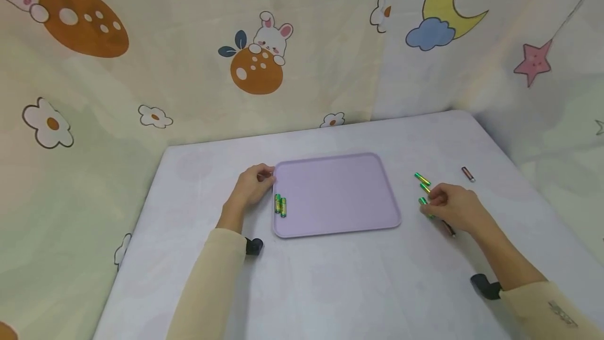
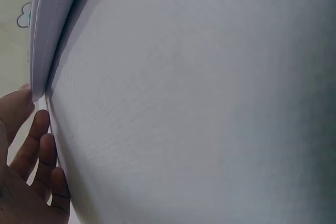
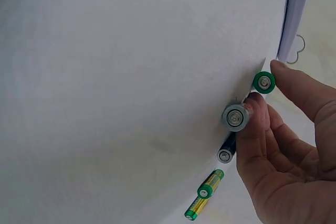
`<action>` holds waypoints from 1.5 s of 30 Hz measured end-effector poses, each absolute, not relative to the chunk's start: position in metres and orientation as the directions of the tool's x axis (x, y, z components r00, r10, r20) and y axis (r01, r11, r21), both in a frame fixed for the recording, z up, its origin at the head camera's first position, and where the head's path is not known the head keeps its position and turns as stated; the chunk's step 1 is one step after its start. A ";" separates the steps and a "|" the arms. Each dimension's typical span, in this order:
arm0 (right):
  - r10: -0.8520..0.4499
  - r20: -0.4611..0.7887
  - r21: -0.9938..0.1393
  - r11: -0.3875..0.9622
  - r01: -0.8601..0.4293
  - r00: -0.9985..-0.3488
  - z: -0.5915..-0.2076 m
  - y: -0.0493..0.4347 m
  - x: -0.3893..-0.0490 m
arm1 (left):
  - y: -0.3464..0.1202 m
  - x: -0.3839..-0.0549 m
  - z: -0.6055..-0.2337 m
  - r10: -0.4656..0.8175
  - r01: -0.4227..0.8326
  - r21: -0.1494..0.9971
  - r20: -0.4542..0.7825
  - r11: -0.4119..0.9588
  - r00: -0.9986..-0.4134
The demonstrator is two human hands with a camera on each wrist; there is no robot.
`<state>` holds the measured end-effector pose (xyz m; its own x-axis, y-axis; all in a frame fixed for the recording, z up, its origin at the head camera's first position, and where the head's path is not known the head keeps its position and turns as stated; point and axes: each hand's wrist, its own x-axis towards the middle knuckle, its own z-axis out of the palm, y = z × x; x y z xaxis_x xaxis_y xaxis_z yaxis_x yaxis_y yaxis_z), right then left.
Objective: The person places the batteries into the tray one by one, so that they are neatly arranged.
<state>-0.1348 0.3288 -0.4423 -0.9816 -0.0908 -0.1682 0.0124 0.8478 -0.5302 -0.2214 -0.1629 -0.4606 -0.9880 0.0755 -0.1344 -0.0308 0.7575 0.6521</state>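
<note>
My left hand (image 1: 253, 185) is at the left rim of a lilac tray (image 1: 340, 227), thumb and forefinger tips on its edge. The left wrist view shows the thumb against the tray wall (image 2: 48, 30), the other fingers curved below. Two green-and-gold batteries (image 1: 283, 208) lie side by side inside the tray's left edge. To the tray's right, my right hand (image 1: 455, 206) pinches a green-ended battery (image 3: 264, 82) between thumb and forefinger. Close by that hand are two more green batteries (image 1: 422, 178) and a dark battery (image 1: 449, 229), partly hidden in its shadow.
A brown battery (image 1: 468, 173) lies farther right on the white-covered table (image 1: 340, 287). Behind and beside the table hangs a printed cloth (image 1: 189, 67). Black wrist mounts (image 1: 486, 286) jut out below both forearms.
</note>
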 end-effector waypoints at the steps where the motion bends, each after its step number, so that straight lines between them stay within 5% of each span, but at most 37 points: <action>1: -0.095 -0.163 -0.530 0.848 0.006 -0.982 -0.443 0.327 -0.136 | -0.164 -0.221 -0.461 0.072 -0.034 0.651 -0.135 0.759 -0.988; 9: -0.108 -0.154 -0.556 0.831 -0.004 -0.982 -0.441 0.316 -0.145 | -0.170 -0.220 -0.468 0.078 -0.027 0.654 -0.131 0.756 -0.988; 24: -0.205 -0.217 -0.781 0.623 0.044 -0.954 -0.432 0.256 -0.167 | -0.174 -0.222 -0.465 0.073 -0.032 0.664 -0.130 0.747 -0.989; 45: -0.311 -0.230 -0.830 0.557 0.019 -0.922 -0.438 0.134 -0.196 | -0.171 -0.228 -0.463 0.096 -0.011 0.674 -0.120 0.738 -0.988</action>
<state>-0.1959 0.1337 -0.4385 -0.9222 -0.3113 -0.2297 0.0186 0.5575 -0.8300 -0.2278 -0.1711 -0.4629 -0.9881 0.0956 -0.1203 -0.0106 0.7384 0.6743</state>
